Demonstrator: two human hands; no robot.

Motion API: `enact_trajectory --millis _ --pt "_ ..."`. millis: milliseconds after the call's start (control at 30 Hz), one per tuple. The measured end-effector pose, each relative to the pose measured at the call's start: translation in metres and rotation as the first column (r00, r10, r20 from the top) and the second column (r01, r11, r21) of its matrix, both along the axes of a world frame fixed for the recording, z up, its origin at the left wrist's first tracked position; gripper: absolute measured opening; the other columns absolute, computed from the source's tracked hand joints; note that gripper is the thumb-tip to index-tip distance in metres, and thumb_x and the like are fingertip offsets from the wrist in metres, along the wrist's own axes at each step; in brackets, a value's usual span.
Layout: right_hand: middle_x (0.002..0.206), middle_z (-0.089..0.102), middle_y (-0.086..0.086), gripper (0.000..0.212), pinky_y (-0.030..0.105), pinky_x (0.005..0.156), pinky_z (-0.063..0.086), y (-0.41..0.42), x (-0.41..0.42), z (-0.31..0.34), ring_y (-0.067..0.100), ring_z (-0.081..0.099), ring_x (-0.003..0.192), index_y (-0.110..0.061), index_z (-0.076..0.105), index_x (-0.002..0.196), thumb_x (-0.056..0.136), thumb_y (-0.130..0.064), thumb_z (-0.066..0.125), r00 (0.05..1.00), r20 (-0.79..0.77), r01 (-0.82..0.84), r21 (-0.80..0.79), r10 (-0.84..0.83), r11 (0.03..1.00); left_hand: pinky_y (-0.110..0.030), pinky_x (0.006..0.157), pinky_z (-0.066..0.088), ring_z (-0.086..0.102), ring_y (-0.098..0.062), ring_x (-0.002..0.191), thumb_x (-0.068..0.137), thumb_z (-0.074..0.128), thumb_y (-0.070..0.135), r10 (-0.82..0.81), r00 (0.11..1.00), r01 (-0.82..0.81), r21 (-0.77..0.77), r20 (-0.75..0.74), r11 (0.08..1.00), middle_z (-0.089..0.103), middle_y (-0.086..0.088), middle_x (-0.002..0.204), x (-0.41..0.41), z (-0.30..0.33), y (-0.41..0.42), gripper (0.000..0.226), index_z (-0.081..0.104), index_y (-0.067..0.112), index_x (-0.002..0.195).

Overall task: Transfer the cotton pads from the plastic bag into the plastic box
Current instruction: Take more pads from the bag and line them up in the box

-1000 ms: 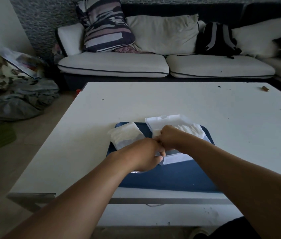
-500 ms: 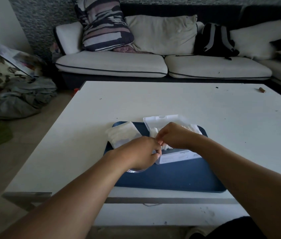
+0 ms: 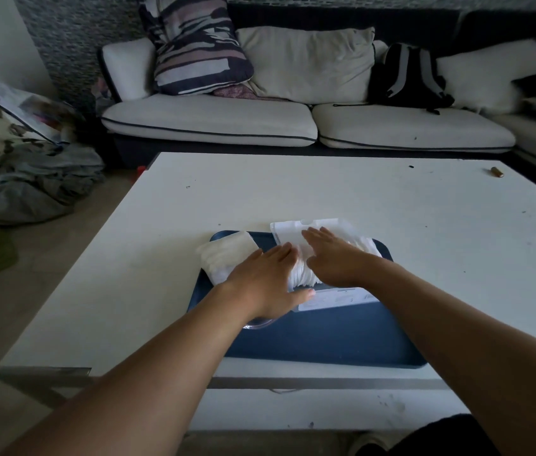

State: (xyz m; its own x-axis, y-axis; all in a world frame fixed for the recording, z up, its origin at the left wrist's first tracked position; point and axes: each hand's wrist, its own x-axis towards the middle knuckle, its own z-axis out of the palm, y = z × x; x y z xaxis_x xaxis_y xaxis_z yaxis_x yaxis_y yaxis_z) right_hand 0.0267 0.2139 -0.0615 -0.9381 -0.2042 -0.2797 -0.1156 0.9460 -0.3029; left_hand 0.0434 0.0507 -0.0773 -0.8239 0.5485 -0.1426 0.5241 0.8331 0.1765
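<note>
A dark blue tray [image 3: 332,337] lies on the white table. On it stands a clear plastic box [image 3: 335,299] with its lid open at the back, and a row of white cotton pads [image 3: 301,274] fills it. My left hand [image 3: 266,281] lies flat with straight fingers against the left side of the pads, thumb at the box's front. Flat on top of the pads, fingers stretched toward the lid, rests my right hand [image 3: 332,258]. To the left on the tray lies a plastic bag [image 3: 224,255] with more white pads inside.
The white table [image 3: 293,199] stretches far beyond the tray. A small brown object [image 3: 497,172] lies near its far right corner. Behind stands a sofa [image 3: 260,120] with cushions and a black backpack [image 3: 408,77]. Clothes and bags are heaped on the floor at left.
Both hands were curled together, pinching at the pads over the box. Now their fingers are straightened and spread flat on the pads in the box.
</note>
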Motion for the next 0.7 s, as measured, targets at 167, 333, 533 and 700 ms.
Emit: enact_trajectory --millis 167,333,533,700 --pt "0.166 -0.017 0.006 0.068 0.046 0.124 -0.008 -0.008 0.0 -0.016 0.021 -0.019 0.153 -0.014 -0.005 0.16 0.104 -0.041 0.023 0.992 0.125 0.009 0.018 -0.011 1.0 -0.035 0.126 0.007 0.001 -0.011 0.156 0.095 0.044 0.066 0.003 1.0 -0.004 0.033 0.026 0.999 0.005 0.003 0.17 -0.005 -0.009 0.005 0.088 0.01 0.021 0.162" --pt "0.168 -0.008 0.002 0.069 0.045 0.125 -0.001 -0.012 0.007 -0.004 0.018 -0.009 0.155 -0.017 0.002 0.161 0.103 -0.045 0.028 0.997 0.065 0.045 -0.077 -0.04 0.996 -0.024 0.122 0.008 0.012 -0.011 0.154 0.09 0.059 0.064 0.01 1.0 -0.012 0.176 0.01 0.984 0.012 0.005 0.169 -0.005 0.002 -0.008 0.094 0.015 0.02 0.161" --pt "0.078 0.075 0.004 0.017 0.021 0.064 0.056 -0.039 0.021 0.04 0.022 0.071 0.078 -0.01 0.079 0.084 0.083 -0.014 0.062 0.958 -0.277 -0.011 -0.306 -0.078 0.952 -0.027 0.122 0.014 0.014 -0.014 0.155 0.078 0.074 0.062 0.229 0.973 -0.225 0.235 0.013 0.945 0.014 0.002 0.169 -0.009 0.037 -0.07 0.114 0.011 0.017 0.162" --pt "0.107 0.076 0.009 0.029 0.03 0.089 0.057 -0.058 0.047 0.038 0.022 0.072 0.094 -0.003 0.075 0.112 0.094 -0.001 0.053 0.922 0.274 -0.215 -0.221 0.272 0.951 -0.042 0.104 0.043 0.053 -0.03 0.129 0.1 0.047 0.04 0.446 0.886 -0.463 0.3 0.127 0.834 0.057 -0.008 0.138 -0.011 0.015 -0.108 0.046 0.05 0.011 0.135"
